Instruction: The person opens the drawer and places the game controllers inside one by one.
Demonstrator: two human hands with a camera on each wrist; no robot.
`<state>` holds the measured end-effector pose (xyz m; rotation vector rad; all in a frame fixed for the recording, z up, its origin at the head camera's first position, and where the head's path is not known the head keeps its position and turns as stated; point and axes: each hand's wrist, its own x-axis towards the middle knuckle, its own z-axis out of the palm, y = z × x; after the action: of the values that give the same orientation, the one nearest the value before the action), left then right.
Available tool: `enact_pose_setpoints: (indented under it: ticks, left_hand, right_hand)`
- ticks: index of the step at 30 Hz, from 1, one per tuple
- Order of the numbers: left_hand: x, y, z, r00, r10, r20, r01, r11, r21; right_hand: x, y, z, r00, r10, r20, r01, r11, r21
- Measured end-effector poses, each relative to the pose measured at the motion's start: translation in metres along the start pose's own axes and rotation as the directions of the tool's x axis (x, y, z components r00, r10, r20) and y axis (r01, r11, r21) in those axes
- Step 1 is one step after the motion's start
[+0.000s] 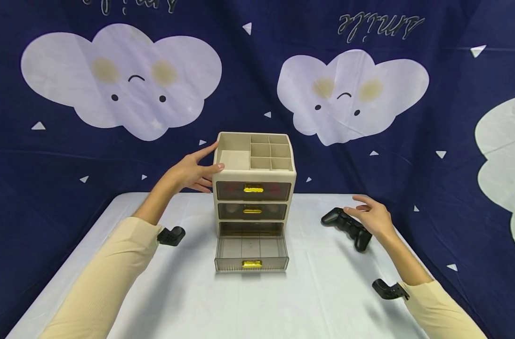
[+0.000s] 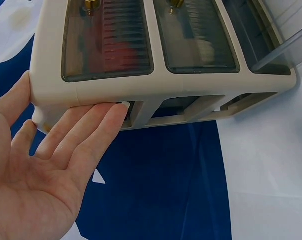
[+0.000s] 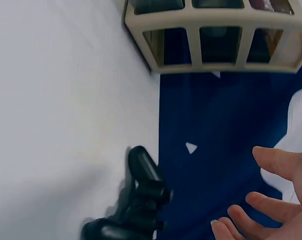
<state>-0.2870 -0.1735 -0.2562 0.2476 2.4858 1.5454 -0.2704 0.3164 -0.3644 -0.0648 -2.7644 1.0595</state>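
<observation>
A cream desktop organizer (image 1: 254, 176) with three smoky drawers stands at the middle of the table. Its bottom drawer (image 1: 252, 249) is pulled out, and nothing shows inside it. My left hand (image 1: 189, 173) rests against the organizer's upper left side, fingers fairly straight and the thumb at the top edge; the left wrist view shows the fingers (image 2: 88, 132) lying along the side wall. A black game controller (image 1: 348, 227) lies on the table to the right. Over its far end hovers my right hand (image 1: 373, 219), fingers loosely spread and holding nothing, apart from the controller in the right wrist view.
The two upper drawers (image 1: 252, 211) are closed, with blurred contents behind their fronts. Open compartments (image 1: 270, 150) divide the organizer's top. Behind the white-covered table (image 1: 189, 301) hangs a dark blue cloth (image 1: 249, 66) with clouds on it.
</observation>
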Motion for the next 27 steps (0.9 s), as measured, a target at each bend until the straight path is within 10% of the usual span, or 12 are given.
enact_pose_setpoints:
  ticks: [20,27]
  left_hand:
    - [0.0,0.001,0.002,1.0,0.001,-0.005,-0.001,1.0,0.009]
    - [0.0,0.0,0.0,1.0,-0.002,-0.011,0.002,1.0,0.012]
  right_hand:
    - [0.004,0.058,0.028,0.962,0.206,-0.181,-0.19,0.977,0.1]
    - [0.002,0.071,0.037,0.955,0.281,-0.1,-0.27,0.957,0.109]
